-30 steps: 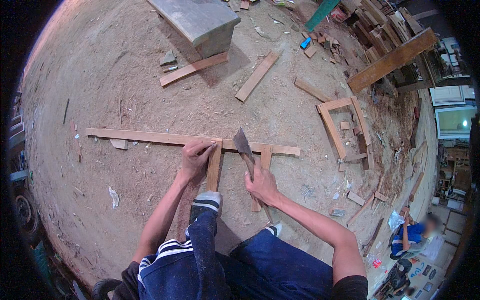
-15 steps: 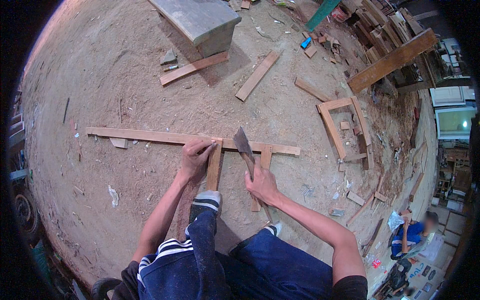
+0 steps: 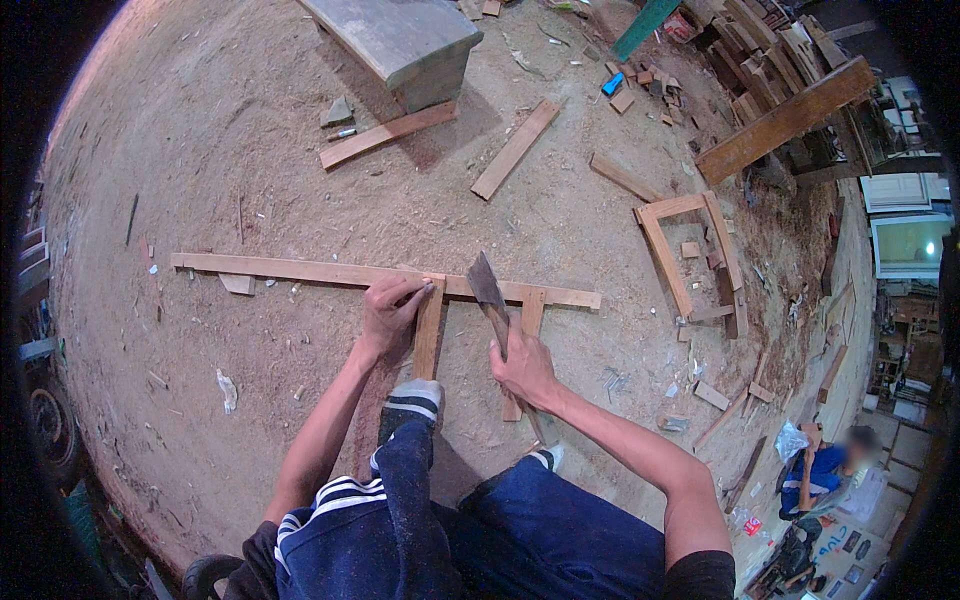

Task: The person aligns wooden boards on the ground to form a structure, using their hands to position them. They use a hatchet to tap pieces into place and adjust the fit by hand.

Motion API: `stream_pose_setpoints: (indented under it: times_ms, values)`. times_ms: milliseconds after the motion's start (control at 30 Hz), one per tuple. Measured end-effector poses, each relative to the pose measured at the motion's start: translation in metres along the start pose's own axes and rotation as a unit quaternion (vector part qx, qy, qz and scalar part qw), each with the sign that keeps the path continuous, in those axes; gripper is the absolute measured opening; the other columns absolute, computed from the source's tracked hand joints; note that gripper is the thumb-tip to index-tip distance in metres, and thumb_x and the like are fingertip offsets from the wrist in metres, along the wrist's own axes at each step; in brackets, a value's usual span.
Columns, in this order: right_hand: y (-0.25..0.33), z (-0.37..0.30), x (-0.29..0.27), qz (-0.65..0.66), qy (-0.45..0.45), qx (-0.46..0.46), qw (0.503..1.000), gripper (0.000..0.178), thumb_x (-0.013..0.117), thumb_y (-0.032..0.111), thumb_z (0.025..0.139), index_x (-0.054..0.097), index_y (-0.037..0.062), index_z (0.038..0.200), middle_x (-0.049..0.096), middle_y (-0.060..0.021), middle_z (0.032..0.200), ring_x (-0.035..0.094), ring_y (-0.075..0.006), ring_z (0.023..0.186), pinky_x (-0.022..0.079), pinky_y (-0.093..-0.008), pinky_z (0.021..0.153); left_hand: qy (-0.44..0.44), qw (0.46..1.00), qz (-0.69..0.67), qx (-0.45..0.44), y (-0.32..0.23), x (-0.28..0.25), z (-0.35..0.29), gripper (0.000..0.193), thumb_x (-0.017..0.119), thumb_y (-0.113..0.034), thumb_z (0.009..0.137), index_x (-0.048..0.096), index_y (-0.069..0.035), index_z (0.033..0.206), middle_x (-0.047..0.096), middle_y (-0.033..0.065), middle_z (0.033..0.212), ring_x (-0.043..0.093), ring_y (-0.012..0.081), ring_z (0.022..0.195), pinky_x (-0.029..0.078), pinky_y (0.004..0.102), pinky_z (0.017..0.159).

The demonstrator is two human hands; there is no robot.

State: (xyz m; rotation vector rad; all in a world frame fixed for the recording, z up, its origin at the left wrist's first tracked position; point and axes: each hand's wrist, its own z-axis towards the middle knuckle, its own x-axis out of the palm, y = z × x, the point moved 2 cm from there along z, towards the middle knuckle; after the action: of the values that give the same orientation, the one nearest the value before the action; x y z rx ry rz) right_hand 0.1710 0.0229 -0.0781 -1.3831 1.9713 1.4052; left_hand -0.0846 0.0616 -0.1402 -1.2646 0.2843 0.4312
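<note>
A long wooden strip (image 3: 300,269) lies crosswise on the ground, with two shorter wooden pieces meeting it. At the joint with the left short piece (image 3: 428,335), my left hand (image 3: 388,312) is closed in a pinch, fingertips on the wood. Whatever sits between those fingertips is too small to make out. My right hand (image 3: 525,370) grips a hatchet (image 3: 486,285), its broad dark metal head raised over the strip between the two joints. Just behind it is the right short piece (image 3: 533,312), partly hidden by the hand. My socked foot (image 3: 412,400) rests against the left short piece's near end.
A small wooden frame (image 3: 662,262) lies to the right. Loose boards (image 3: 515,150) and a grey bench-like block (image 3: 400,45) are farther off. Stacked timber (image 3: 765,75) fills the far right, with a green post (image 3: 645,28) beside it. A co-worker (image 3: 825,470) sits at the lower right.
My hands, the hatchet and the wooden strip hold nearly the same places. At the lower right, the co-worker's arms have shifted slightly.
</note>
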Motion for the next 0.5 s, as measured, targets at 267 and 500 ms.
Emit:
stream_pose_setpoints:
  times_ms: [267,500]
  values:
    - [-0.006,0.002,0.003,0.000,-0.008,-0.008,1.000,0.062,0.055,0.029,0.099,0.040,-0.0152,0.139,0.068,-0.0344,0.081,0.070,-0.0519,0.077,0.057,-0.0596,0.072,-0.010,1.000,-0.009,0.008,-0.005,0.001,0.002,0.014,0.081,-0.008,0.084,0.079,-0.004,0.097,0.071,0.0127,0.079,0.068,0.0269,0.070,0.052,0.0370,0.064]
    - [-0.017,0.000,0.004,0.026,-0.045,-0.020,0.998,0.055,0.055,0.026,0.100,0.041,-0.0108,0.138,0.067,-0.0340,0.080,0.069,-0.0531,0.076,0.056,-0.0607,0.069,0.011,0.999,-0.044,0.009,-0.014,0.006,0.008,0.014,0.077,-0.011,0.089,0.078,-0.001,0.099,0.076,0.0148,0.092,0.073,0.0289,0.079,0.056,0.0373,0.069]
